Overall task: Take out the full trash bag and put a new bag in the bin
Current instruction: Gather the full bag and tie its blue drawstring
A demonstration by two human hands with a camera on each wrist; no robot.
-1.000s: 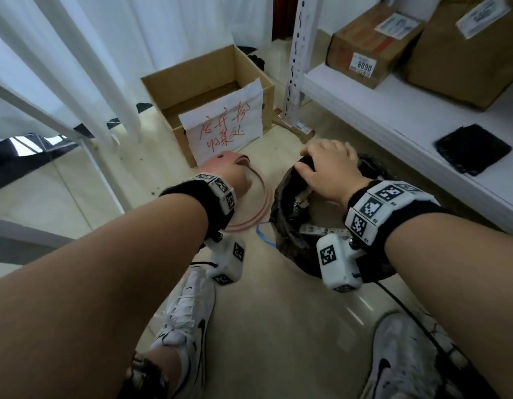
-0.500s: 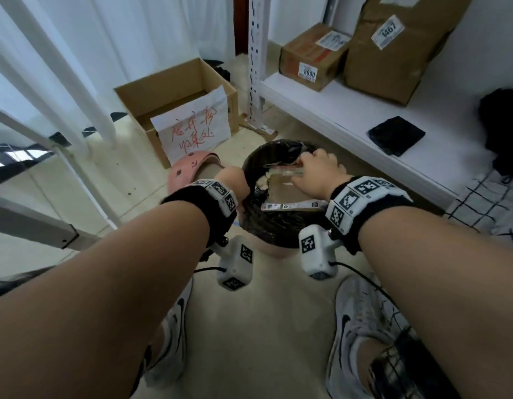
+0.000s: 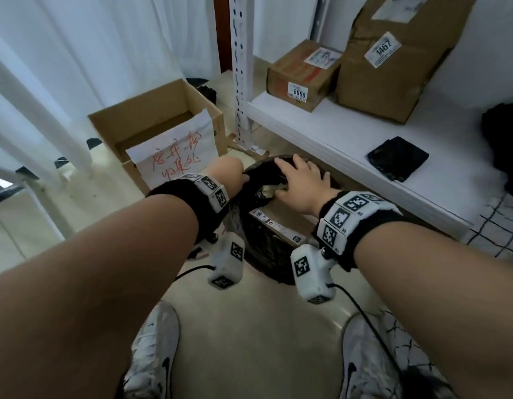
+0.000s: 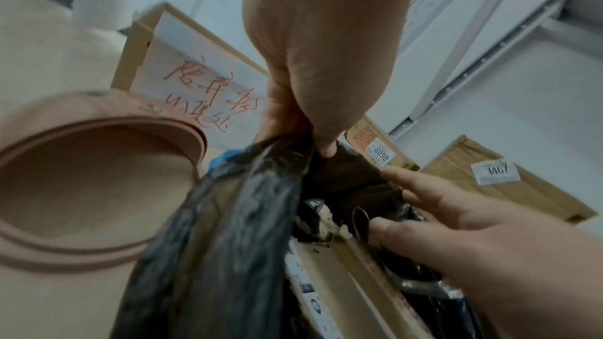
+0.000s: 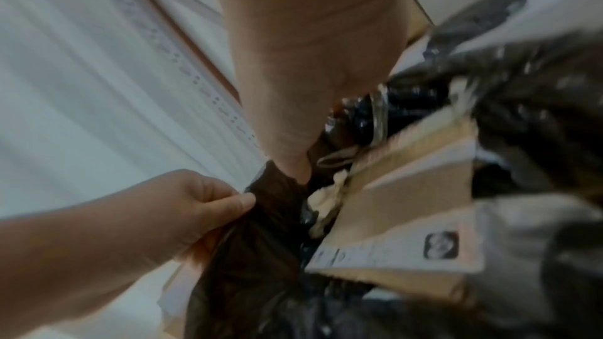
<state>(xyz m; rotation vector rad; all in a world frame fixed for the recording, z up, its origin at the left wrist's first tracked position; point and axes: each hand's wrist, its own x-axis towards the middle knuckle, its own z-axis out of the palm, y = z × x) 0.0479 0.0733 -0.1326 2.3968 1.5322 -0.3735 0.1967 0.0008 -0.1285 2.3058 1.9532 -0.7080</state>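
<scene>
The full black plastic trash bag (image 3: 261,254) is seen standing on the tiled floor (image 3: 249,326), just before the front edge of the white shelf (image 3: 336,133). Its gathered left rim is pinched by the left hand (image 3: 226,174). The right hand (image 3: 301,182) is laid on the far rim, fingers spread.

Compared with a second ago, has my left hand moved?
Yes. The left hand has shifted right, from below the paper sign toward the shelf, and now pinches the black trash bag.
</scene>
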